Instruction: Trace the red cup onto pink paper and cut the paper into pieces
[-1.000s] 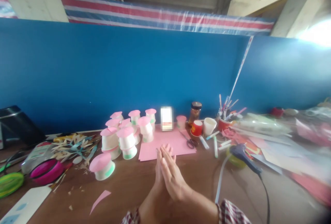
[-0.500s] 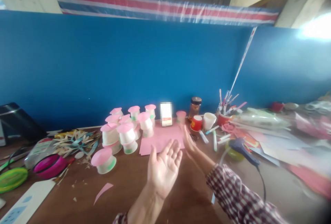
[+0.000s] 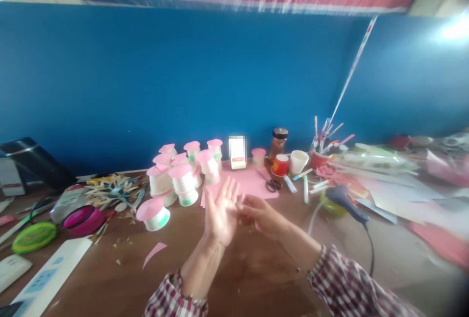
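My left hand [image 3: 222, 214] is held up over the table with its palm turned up and its fingers stretched out. Nothing lies in that palm. My right hand [image 3: 262, 215] meets it from the right, its bent fingers drawn together at the edge of the left hand's fingers. Whatever its fingertips pinch, if anything, is hidden. Behind both hands lies pink paper [image 3: 252, 180], with black-handled scissors [image 3: 271, 186] on its right side. To the left stand several white paper cups with pink tops, the nearest cup [image 3: 154, 213] apart from the group.
A curved pink scrap [image 3: 154, 253] and a white power strip [image 3: 60, 270] lie at left. Rightward are a red cup [image 3: 280, 164], a white cup [image 3: 298, 161], several markers, a brown jar [image 3: 279, 144] and a corded glue gun [image 3: 342, 200]. A blue partition [image 3: 220, 73] rises behind.
My right hand has come nearer and to the left, its fingers bending in against my left hand. The scissors it covered now show. The view has tipped down slightly.
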Demonstrator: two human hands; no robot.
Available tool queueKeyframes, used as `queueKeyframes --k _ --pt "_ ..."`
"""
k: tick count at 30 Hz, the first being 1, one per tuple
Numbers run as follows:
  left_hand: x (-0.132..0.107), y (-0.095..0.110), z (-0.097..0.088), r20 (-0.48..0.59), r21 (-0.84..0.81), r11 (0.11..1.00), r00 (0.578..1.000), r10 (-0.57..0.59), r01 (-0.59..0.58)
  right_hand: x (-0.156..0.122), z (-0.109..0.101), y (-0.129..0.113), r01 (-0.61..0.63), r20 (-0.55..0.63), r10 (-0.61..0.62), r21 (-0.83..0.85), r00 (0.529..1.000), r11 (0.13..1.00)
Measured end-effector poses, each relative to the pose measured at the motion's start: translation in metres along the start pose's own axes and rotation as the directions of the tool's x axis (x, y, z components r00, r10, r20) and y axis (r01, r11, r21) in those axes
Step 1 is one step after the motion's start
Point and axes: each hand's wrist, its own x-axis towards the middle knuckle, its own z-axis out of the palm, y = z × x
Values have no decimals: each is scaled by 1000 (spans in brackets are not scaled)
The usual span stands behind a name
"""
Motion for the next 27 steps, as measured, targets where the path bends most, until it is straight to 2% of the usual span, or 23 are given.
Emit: queueKeyframes --k 4,8,12,14,16,17,19,22,25,27 --pt "-4 -3 5 51 88 996 998 -32 27 0 5 9 53 -134 -60 -60 989 997" --pt "-10 -2 11 37 91 995 999 -36 33 6 9 18 99 -236 -87 40 968 994" --pt "-22 2 11 44 98 994 998 49 -53 13 -3 8 190 -358 -110 197 927 962" --pt "-26 4 7 -23 251 962 993 117 -108 12 -12 -3 213 -380 -103 261 919 941" --pt "-26 4 1 -96 505 853 974 207 -132 5 -18 -11 209 -334 -94 327 938 922" --pt "-25 3 -1 -95 616 774 962 254 -144 0 -19 -14 201 -285 -95 371 954 907" --pt "-23 -1 -5 -4 753 621 942 336 -219 -10 -17 -16 172 -159 -110 457 981 873" --pt "-19 -7 -5 171 817 444 891 421 -367 -22 -11 -14 123 -18 -132 507 991 853" --pt "-17 -10 -3 254 868 296 869 424 -399 -27 -8 -12 114 30 -148 492 989 863" --pt "-15 -11 -3 271 883 255 872 407 -394 -28 -7 -13 119 36 -153 459 988 880"
